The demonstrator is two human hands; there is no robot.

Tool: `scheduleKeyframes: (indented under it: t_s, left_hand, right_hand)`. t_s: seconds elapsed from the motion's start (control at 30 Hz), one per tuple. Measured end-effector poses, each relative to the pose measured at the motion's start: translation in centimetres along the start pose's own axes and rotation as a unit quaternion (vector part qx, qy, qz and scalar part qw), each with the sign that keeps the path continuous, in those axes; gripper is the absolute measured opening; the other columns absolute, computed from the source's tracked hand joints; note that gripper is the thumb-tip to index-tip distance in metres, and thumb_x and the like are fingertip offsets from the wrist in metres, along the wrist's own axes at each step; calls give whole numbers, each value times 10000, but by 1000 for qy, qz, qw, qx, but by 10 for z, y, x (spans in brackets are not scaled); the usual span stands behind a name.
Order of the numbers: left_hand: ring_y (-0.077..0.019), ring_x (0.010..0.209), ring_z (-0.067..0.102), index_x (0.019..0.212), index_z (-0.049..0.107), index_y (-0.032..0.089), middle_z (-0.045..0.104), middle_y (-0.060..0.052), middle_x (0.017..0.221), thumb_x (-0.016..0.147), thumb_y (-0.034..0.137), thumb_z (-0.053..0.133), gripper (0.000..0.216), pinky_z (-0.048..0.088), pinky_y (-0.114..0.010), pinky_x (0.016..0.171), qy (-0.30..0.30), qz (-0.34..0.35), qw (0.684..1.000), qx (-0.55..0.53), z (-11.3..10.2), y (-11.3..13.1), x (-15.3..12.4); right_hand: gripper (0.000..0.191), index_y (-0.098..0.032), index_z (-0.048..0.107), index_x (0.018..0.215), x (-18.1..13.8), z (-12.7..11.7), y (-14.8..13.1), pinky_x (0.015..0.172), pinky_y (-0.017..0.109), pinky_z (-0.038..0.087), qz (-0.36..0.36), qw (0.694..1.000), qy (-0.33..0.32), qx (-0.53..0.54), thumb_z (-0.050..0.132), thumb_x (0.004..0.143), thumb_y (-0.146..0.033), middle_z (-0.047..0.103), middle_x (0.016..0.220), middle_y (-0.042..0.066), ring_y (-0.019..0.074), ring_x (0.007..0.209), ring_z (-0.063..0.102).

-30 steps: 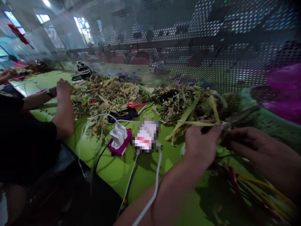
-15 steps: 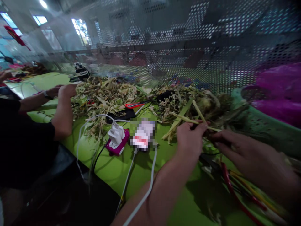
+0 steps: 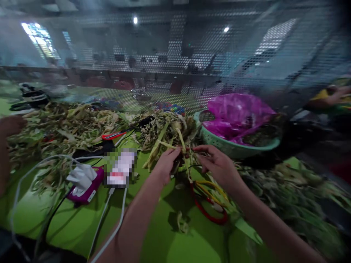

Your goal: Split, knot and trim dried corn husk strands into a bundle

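Observation:
Pale, dried leaf strips [image 3: 181,140] cross one another between my hands above the green table. My left hand [image 3: 166,166] has its thumb and fingers closed on the crossing. Close by on the right, my right hand [image 3: 218,164] is pinched at the same strips, its fingers bent; the exact fingertip contact is blurred. One strip points up and away, one reaches left, and another hangs down towards a red-handled tool [image 3: 201,212]. Yellow loops [image 3: 214,188] lie beside that handle, under my right hand.
Heaped dried leaves [image 3: 68,122] run along the back. A green basket [image 3: 246,149] holds a purple plastic bag [image 3: 238,113]. Left of my arm are a phone [image 3: 122,170], a purple power strip [image 3: 90,188] and white cables. Another person's arm [image 3: 7,146] is at the left edge.
The view has swung right, bringing the whole basket and a leaf pile at right into sight. My hands stay at the strips; one strip now hangs down between them.

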State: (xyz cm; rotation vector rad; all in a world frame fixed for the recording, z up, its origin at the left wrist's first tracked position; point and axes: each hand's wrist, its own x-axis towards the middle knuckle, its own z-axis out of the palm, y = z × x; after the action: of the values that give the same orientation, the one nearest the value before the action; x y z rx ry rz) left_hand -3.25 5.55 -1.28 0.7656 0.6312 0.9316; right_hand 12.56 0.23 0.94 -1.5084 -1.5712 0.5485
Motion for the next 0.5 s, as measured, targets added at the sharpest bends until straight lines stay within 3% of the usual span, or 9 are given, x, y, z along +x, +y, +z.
scheduleKeyframes:
  t_s: [0.1,0.27,0.4,0.5]
  left_hand:
    - [-90,639,562,925,704,169,689,-50,869,731,359,673,274,440,-194,595,-20,11,1000,7,0,-4,-1]
    - [-125,763,575,890,681,173,670,-23,819,682,376,716,292,435,-222,715,-14,21,997,79,0,-10,-3]
    - [-119,683,518,818,657,158,626,-5,728,671,386,706,276,396,-226,643,-17,10,986,164,2,-9,-5]
    - [-107,632,454,773,637,148,579,5,687,676,346,678,224,344,-219,587,-32,45,971,232,1,-9,-4]
  right_hand:
    - [187,-211,592,961,1,5,9,581,275,475,0,999,-13,35,545,826,-330,661,833,19,154,616,605]
    - [108,-227,635,873,2,4,11,692,307,458,-68,995,15,-73,581,812,-298,668,821,18,189,759,608]
    - [90,-225,635,861,1,0,8,702,311,451,-113,988,36,-103,568,822,-270,651,840,33,194,774,594]
    - [84,-219,636,855,1,-2,9,707,311,450,-134,984,44,-109,565,828,-255,635,852,43,194,781,586]
